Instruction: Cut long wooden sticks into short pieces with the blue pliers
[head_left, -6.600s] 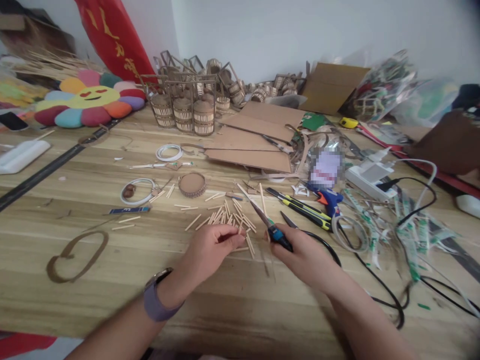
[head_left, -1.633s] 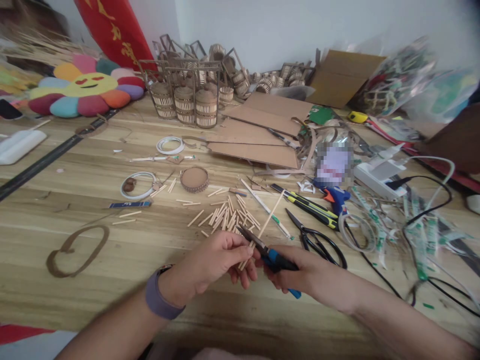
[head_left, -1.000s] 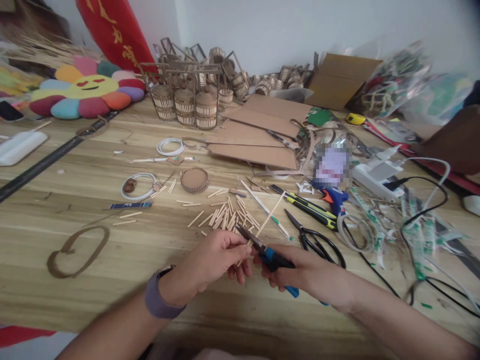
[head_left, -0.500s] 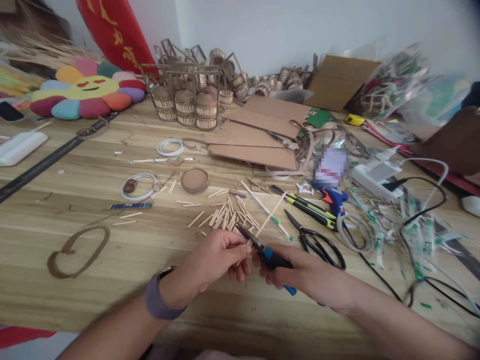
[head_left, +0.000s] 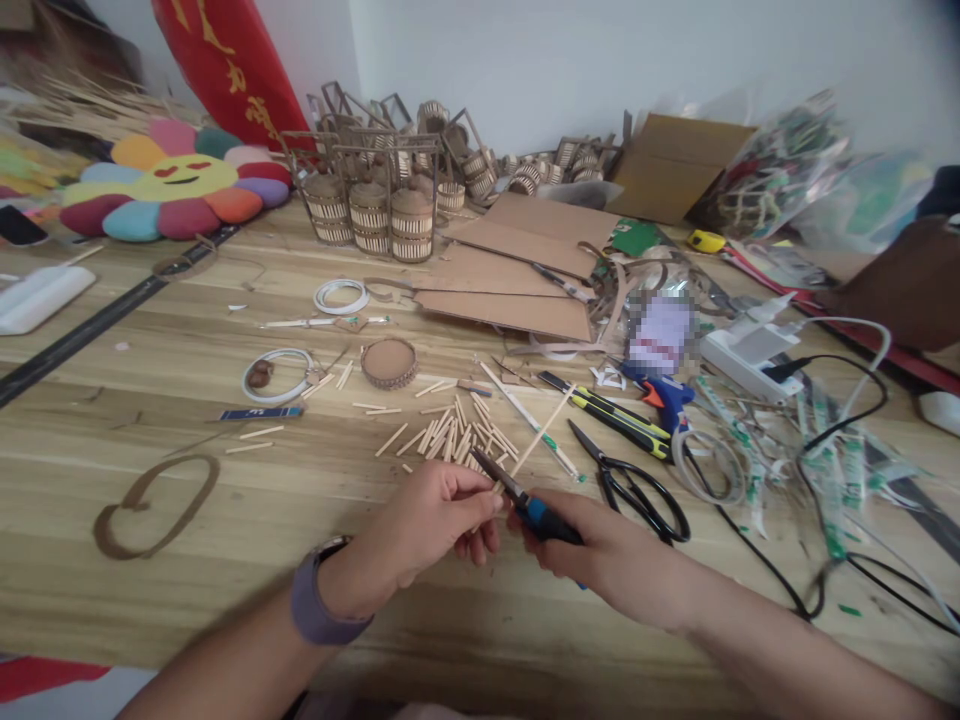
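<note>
My left hand (head_left: 450, 510) pinches the lower end of a thin wooden stick (head_left: 545, 430), which slants up to the right. In my right hand (head_left: 592, 540) is a pair of scissors (head_left: 538, 512) with black and blue grips, the fingers wrapped round them. The dark blades cross the stick close to my left fingertips; exactly where they meet it is partly hidden. Just beyond both hands lies a loose pile of short cut sticks (head_left: 459, 432). A round brown disc with a woven rim (head_left: 388, 363) rests behind the pile.
Black-handled scissors (head_left: 641, 490), a yellow-black utility knife (head_left: 615, 415), a tape roll (head_left: 709, 467) and a blue glue gun (head_left: 667, 390) lie to the right. Cables trail from a white power strip (head_left: 750, 350). Cardboard sheets (head_left: 510, 300) and small slatted baskets (head_left: 371, 215) stand farther back.
My right hand has squeezed the scissors' grips closer together, and the lower blue grip is now mostly hidden. My left hand and the stick have hardly moved.
</note>
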